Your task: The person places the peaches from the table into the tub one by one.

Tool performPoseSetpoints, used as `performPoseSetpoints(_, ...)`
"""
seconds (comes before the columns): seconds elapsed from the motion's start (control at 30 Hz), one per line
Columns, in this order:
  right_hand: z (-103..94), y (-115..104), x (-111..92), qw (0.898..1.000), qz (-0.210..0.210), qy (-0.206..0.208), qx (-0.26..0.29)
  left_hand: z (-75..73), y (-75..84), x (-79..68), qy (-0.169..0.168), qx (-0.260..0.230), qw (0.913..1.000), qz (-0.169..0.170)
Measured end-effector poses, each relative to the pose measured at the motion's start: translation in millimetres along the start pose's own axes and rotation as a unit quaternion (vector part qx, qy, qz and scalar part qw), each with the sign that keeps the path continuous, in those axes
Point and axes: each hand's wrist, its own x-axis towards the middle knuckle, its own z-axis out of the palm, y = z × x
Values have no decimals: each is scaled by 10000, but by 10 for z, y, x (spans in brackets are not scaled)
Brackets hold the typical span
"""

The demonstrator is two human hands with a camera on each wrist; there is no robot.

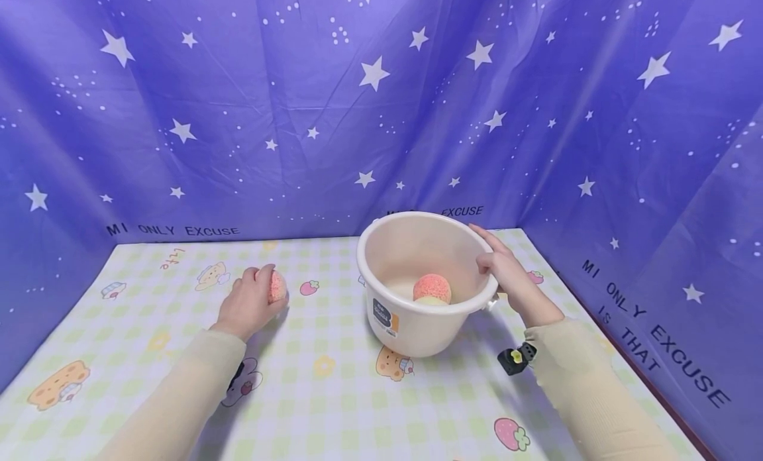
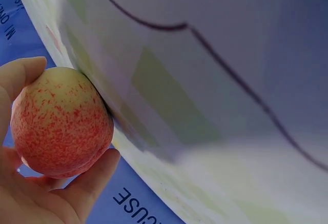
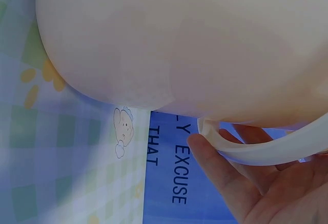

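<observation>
On the left side of the table, my left hand [image 1: 247, 303] holds a red-and-yellow peach [image 2: 61, 124] between thumb and fingers. The peach is right at the checked tablecloth in the left wrist view. A cream plastic bucket [image 1: 426, 332] with a dark label stands right of centre, leaning slightly toward me. Inside it lies another peach [image 1: 432, 287], its lower part hidden by the front rim. My right hand [image 1: 507, 273] grips the bucket's right side at the rim, and the right wrist view shows its fingers around the curved white handle [image 3: 277, 151].
A green-and-white checked cloth [image 1: 322, 408] with cartoon prints covers the table. Purple curtains with white stars [image 1: 310, 103] hang along the back and both sides. A black wrist device [image 1: 516, 358] sits by the right sleeve.
</observation>
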Motion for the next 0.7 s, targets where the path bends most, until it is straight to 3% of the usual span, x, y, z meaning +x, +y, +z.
performPoseSetpoints(0.3, -1, 8, -9, 10000, 3, 10, -3, 34, -4, -9, 165, -170, 9997, 26)
performPoseSetpoints(0.7, -7, 5, -14, 10000, -7, 1, 35, 32, 21, -19, 256, -757, 9968, -49)
